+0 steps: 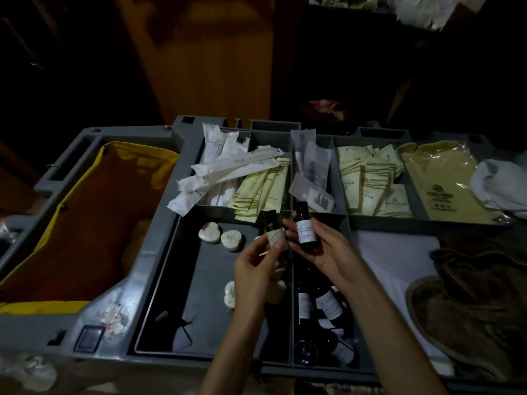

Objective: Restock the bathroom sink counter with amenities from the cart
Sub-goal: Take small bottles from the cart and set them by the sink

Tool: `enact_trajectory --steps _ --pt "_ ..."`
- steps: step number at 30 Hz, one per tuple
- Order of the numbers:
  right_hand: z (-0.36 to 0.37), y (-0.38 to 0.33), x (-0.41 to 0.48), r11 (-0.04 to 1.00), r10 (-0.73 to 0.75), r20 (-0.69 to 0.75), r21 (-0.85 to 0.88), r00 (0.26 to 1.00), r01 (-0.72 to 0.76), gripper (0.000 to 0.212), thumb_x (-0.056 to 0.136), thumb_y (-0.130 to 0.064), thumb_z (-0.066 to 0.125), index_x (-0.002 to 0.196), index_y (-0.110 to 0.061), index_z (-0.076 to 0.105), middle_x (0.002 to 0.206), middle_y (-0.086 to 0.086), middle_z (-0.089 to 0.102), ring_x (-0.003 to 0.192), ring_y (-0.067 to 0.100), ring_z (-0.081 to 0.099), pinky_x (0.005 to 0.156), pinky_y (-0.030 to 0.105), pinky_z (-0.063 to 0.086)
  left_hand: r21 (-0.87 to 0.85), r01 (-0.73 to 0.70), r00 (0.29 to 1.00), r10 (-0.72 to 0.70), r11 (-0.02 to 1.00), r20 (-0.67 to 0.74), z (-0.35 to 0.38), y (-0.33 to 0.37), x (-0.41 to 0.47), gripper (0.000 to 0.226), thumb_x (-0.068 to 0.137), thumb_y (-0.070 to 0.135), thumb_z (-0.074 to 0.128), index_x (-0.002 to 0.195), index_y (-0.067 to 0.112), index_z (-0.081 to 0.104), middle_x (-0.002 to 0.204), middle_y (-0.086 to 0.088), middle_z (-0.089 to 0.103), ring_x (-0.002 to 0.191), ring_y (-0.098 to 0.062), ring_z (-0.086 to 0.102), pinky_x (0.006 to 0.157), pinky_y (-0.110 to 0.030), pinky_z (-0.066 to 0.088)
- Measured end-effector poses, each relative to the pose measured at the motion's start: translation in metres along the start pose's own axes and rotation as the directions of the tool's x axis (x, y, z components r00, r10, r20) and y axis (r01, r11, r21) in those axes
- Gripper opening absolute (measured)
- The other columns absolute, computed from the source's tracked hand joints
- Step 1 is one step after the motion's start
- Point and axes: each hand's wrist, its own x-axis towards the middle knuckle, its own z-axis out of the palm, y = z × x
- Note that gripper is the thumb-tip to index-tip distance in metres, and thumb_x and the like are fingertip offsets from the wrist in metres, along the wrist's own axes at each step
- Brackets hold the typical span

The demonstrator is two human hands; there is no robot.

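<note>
Above the cart, raised left hand pinches left bottle; right hand holds right bottle upright.

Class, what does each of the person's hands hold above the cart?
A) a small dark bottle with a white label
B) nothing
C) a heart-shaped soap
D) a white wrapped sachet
A: the left hand grips the left bottle, the right hand the right bottle, both dark, white-labelled.

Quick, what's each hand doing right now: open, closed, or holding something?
Left hand: pinches the cream-label bottle.
Right hand: holds the white-label bottle.
</note>
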Motion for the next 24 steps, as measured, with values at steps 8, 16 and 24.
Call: enact_trajectory --steps 8,16,24 --pt "-0.001 -0.009 -0.022 0.998 -0.04 0.006 0.054 0.999 0.04 0.039 0.091 -0.02 0.049 0.126 -0.005 0.055 0.119 0.016 0.067 0.101 0.021 0.068 0.082 0.03 0.058 0.078 -0.09 0.996 0.088 0.993 0.023 0.011 0.005 -0.011 0.016 0.087 0.01 0.066 0.102 0.012 0.07 0.084 0.005 0.075 0.079 -0.005 0.07 0.063 -0.013 0.051" --pt "-0.035 -0.026 -0.114 0.947 -0.279 -0.099 0.14 0.955 0.291 0.039 0.084 -0.014 0.052 0.122 -0.004 0.058 0.118 0.014 0.068 0.101 0.021 0.068 0.085 0.031 0.057 0.138 -0.206 0.962 0.175 0.969 0.211 0.057 0.006 -0.061 0.018 0.083 0.016 0.069 0.101 0.017 0.069 0.085 0.01 0.075 0.082 -0.004 0.07 0.065 -0.014 0.052" --pt "-0.083 -0.015 -0.26 0.784 -0.46 -0.478 0.177 0.748 0.595 0.031 0.071 -0.016 0.065 0.102 -0.012 0.071 0.104 0.006 0.073 0.093 0.021 0.071 0.076 0.031 0.059 0.225 -0.185 0.757 -0.008 0.957 0.654 0.12 -0.013 -0.16 0.024 0.083 0.025 0.066 0.105 0.019 0.07 0.096 0.005 0.075 0.087 -0.01 0.07 0.071 -0.017 0.054"
